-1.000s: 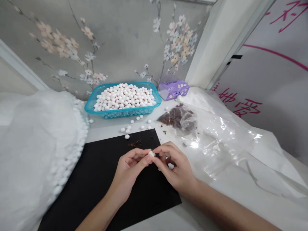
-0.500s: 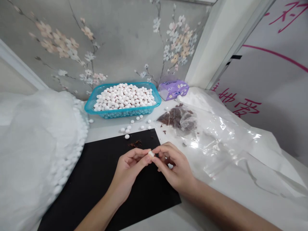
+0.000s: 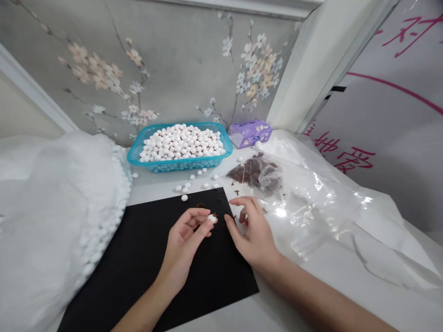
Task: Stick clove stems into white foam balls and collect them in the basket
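Note:
My left hand [image 3: 187, 235] pinches a small white ball [image 3: 211, 218] between thumb and forefinger above a black mat [image 3: 145, 267]. A brown fleck sticks at the ball's right side. My right hand [image 3: 251, 228] rests just to the right of it, fingers loosely spread, thumb near the ball but apart from it; nothing shows in it. Brown crumbs [image 3: 200, 205] lie on the mat's far edge. A turquoise basket [image 3: 138, 157] heaped with white balls stands behind the mat.
A clear plastic bag [image 3: 311, 207] holds dark brown bits [image 3: 256, 173] at the right. A purple tissue pack [image 3: 249, 133] sits by the wall. Loose white balls [image 3: 188, 186] lie before the basket. A big white mesh bag [image 3: 51, 207] fills the left.
My right hand has let go of the white ball and drawn back to the right with its fingers opening. The left hand keeps the ball. The camera tilted slightly.

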A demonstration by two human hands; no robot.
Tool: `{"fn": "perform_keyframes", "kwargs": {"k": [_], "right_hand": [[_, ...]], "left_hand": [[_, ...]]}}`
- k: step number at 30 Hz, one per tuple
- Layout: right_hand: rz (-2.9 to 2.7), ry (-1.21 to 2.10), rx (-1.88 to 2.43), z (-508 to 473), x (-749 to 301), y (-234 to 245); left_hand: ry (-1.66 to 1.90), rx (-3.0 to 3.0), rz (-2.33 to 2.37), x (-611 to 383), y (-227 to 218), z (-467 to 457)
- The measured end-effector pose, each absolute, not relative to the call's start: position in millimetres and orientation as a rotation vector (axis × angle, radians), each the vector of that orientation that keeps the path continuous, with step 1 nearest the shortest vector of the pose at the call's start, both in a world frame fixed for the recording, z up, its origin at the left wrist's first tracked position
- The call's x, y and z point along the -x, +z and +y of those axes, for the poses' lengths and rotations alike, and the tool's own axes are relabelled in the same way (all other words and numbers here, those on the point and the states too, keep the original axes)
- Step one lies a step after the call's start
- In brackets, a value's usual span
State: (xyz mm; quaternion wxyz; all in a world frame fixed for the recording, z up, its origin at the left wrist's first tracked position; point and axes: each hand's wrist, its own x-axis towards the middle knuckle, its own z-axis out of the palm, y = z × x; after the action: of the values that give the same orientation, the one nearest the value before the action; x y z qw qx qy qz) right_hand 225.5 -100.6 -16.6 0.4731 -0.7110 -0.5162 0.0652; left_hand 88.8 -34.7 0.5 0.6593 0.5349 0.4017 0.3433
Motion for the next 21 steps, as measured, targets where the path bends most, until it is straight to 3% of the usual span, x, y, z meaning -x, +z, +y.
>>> {"fn": "perform_keyframes", "kwargs": {"k": [6,13,21], "right_hand": [[-1.415,0.17,1.971,-98.2,-229.7,-20.8],[-1.467,0.209,1.883,-99.1,-226.7,-17.7],[-1.667,0.231,1.798,-101.8,-221.1,-13.5]], "left_hand": [[0.913,-1.414,0.997,-83.4,10.0,-18.1],[1.229,-2.072,1.085,-92.2,63.5,75.5],[1.214,-2.366,1.082,-115.7,84.8,134.9]]}}
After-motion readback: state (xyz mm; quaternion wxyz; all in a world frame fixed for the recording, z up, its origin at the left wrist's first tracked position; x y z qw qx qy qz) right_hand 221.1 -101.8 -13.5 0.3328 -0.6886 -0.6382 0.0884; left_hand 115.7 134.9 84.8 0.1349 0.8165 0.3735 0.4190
